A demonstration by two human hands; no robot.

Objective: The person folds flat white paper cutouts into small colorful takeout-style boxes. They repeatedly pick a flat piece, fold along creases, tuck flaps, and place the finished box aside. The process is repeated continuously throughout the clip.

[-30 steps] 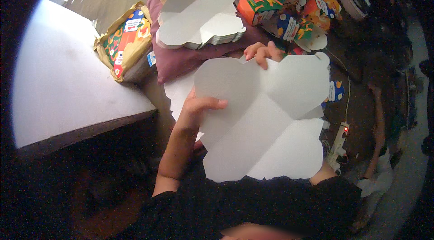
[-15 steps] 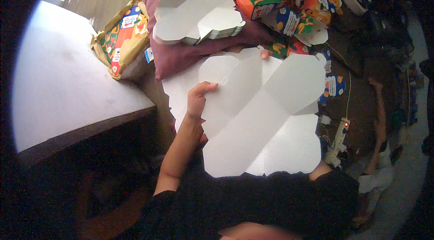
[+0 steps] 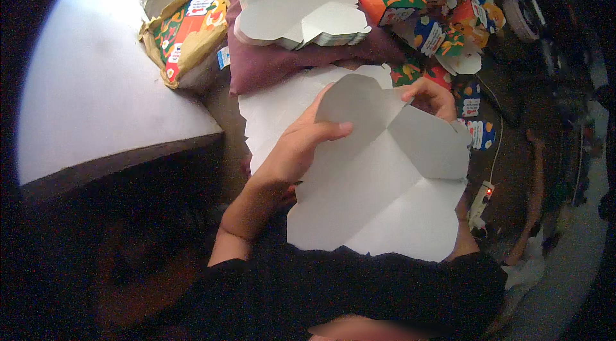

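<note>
The white table (image 3: 96, 103) fills the left of the view. The flat grey carton blank (image 3: 378, 180) lies over the person's lap, just right of it. A stack of blanks (image 3: 301, 7) rests on the maroon cushion (image 3: 256, 61) beyond.

The left hand (image 3: 301, 145) is closed on the blank's upper-left flap, thumb on top. The right hand (image 3: 433, 97) pinches the top edge, its fingers curled.

To fold well, it is advisable to bend along the scored crease, keeping both grips close to the fold line.

Compared with half a second earlier, the upper flap is now raised off the sheet, and the right hand is back in view.
</note>
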